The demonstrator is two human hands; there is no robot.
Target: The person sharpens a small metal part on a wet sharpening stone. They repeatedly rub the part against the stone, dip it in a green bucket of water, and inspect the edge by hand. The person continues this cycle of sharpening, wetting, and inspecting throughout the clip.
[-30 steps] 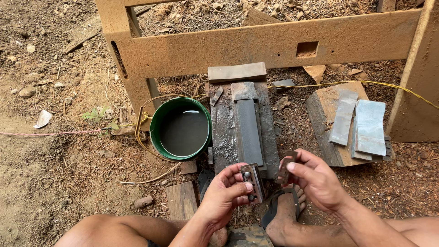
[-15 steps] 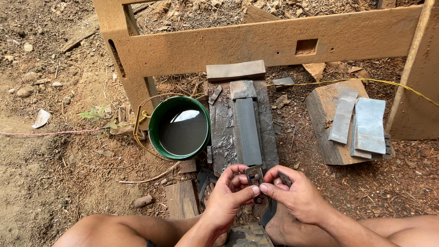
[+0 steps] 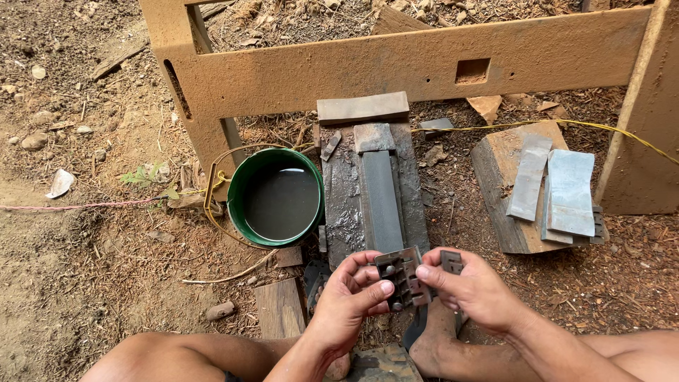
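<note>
fingers of our left hand and right hand pinch a small metal blade piece just above the sharpening stone; not on stone yet, water bucket ready, honing still to do.

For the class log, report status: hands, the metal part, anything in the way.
Left hand and right hand both grip the slotted metal plate. Sharpening stone just beyond. Nothing between.
</note>
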